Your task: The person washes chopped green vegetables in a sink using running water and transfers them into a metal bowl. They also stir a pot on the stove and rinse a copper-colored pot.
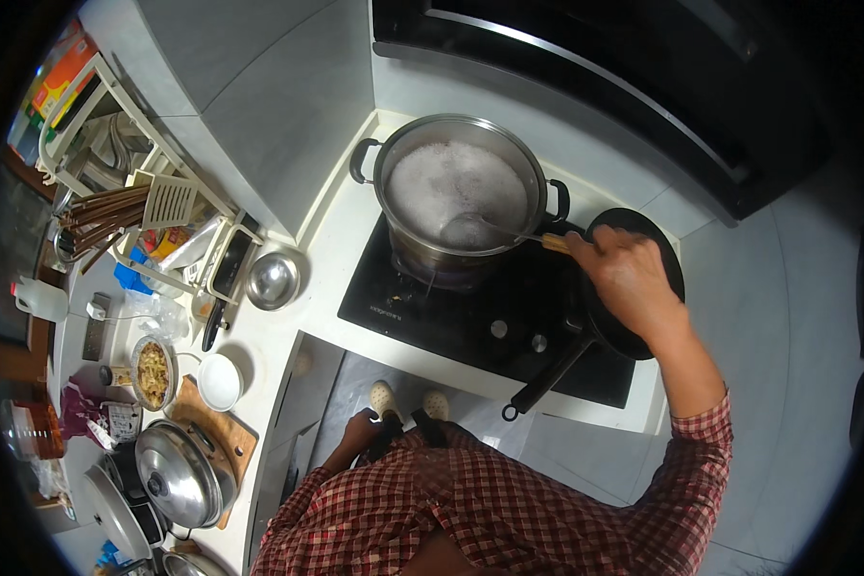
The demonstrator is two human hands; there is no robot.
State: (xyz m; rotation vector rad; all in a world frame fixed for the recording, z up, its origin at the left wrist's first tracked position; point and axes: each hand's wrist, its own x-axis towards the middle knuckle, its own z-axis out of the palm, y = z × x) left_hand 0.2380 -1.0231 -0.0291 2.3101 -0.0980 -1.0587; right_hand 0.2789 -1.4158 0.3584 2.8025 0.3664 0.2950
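My right hand [629, 278] is closed around the wooden handle of a round-headed ladle [547, 242]. The ladle's head rests in the white foam inside a large steel pot [422, 233] with two black handles; whether the head is solid or mesh is hard to make out. The pot stands on the back left of a black glass hob [403, 317]. Beneath my right forearm, a black frying pan [600, 331] sits on the right of the hob, its handle toward me. My left hand [360, 432] hangs low beside my body, its fingers too small and dark to read.
Along the left counter stand a steel bowl [274, 281], a white bowl [220, 382], a dish of food [152, 372] and a lidded steel pan [178, 470] on a wooden board [240, 442]. Chopsticks [106, 213] fill a rack. A range hood [586, 67] overhangs the back.
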